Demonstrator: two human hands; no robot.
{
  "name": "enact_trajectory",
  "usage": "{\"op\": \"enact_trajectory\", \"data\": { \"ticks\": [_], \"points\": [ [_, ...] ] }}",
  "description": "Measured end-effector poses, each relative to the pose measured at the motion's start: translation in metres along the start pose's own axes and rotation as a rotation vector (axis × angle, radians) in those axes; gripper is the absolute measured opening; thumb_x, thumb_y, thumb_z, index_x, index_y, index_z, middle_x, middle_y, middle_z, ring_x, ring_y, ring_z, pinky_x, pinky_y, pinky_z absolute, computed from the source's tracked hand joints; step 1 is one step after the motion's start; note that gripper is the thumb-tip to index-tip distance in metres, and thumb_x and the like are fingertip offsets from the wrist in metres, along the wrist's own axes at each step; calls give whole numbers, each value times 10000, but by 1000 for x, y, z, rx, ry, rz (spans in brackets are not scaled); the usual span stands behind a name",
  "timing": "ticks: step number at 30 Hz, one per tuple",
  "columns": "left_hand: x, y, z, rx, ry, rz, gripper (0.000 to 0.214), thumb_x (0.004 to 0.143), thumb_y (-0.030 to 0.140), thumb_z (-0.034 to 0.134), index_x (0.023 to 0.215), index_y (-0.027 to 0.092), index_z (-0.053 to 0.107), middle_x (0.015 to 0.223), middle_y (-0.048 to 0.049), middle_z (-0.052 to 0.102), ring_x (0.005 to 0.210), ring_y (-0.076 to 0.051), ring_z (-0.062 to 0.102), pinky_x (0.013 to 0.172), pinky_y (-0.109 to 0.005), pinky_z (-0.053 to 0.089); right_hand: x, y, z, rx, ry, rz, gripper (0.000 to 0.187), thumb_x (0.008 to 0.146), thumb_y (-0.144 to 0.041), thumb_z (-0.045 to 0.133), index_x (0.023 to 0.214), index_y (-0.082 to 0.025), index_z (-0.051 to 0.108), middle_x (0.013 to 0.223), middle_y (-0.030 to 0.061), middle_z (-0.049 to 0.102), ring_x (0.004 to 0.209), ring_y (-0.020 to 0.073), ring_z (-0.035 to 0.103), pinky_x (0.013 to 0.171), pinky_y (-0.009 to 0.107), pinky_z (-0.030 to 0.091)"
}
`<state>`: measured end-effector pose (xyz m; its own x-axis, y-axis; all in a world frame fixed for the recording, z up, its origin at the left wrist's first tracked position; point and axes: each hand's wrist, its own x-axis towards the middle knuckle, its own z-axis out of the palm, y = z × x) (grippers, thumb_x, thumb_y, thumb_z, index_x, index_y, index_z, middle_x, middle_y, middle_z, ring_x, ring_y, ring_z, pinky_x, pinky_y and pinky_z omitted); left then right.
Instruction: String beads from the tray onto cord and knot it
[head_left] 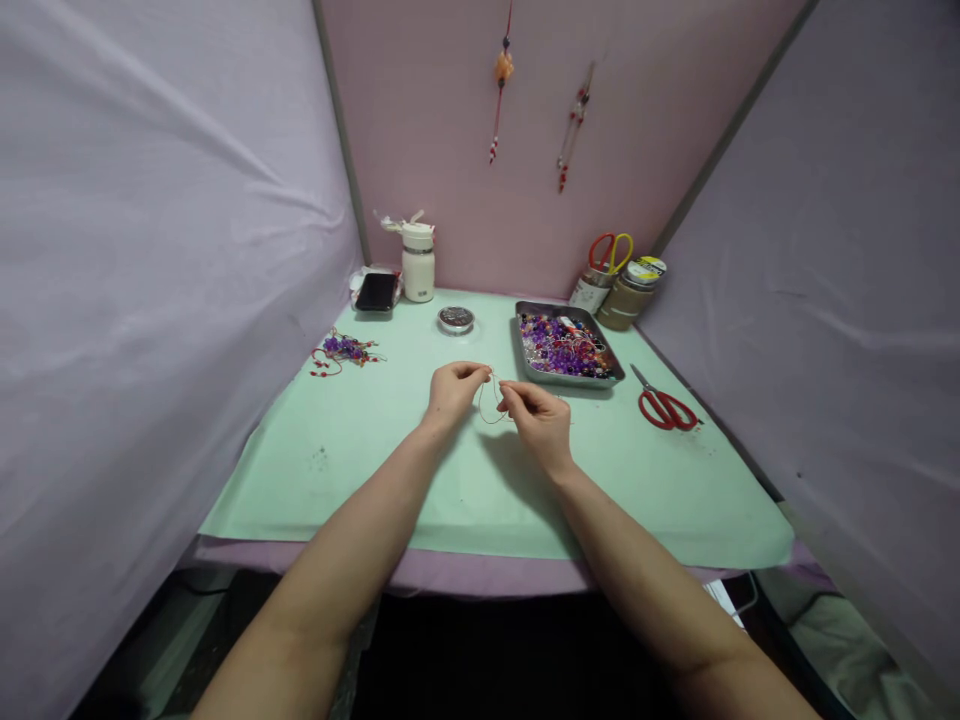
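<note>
Observed at the left of the table (285, 420): a bead cluster (345, 347), in front of a phone (377, 292) and a bottle (418, 270). My left hand (454, 392), nearer me than the spool (455, 320), pinches a thin cord (491, 422), which curves in a loop between both hands, and my right hand (541, 420) pinches it likewise. Farther right, a metal tray (570, 380) contains loose beads (559, 350), with red-handled scissors (667, 410) lying beside it.
</note>
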<state>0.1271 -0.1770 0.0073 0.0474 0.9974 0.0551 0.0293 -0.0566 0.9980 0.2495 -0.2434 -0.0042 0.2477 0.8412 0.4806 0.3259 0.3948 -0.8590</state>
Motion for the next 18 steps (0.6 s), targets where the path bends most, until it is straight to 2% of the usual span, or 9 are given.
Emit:
{"op": "enact_trajectory", "data": {
  "ticks": [9,13,18],
  "points": [
    [1,-4,1,4,0,-5,191,650,348,670,678,161,701,746,-63,712,777,-191,635,768,-301,458,4,2,0,-64,21,9,234,821,-368,581,844,-181,722,670,28,686,578,148,606,590,275,471],
    [2,-7,2,-2,5,14,196,642,356,676,660,161,692,729,-53,705,763,-181,627,765,-291,453,4,4,1,-97,-22,18,225,819,-354,578,812,-180,720,640,19,676,566,142,598,590,264,453],
    [2,-7,2,-16,-2,35,198,651,354,678,653,156,691,731,-52,703,767,-175,625,769,-281,449,4,5,3,-111,-92,105,242,799,-365,587,753,-166,716,610,20,665,544,128,561,589,259,429]
  ]
}}
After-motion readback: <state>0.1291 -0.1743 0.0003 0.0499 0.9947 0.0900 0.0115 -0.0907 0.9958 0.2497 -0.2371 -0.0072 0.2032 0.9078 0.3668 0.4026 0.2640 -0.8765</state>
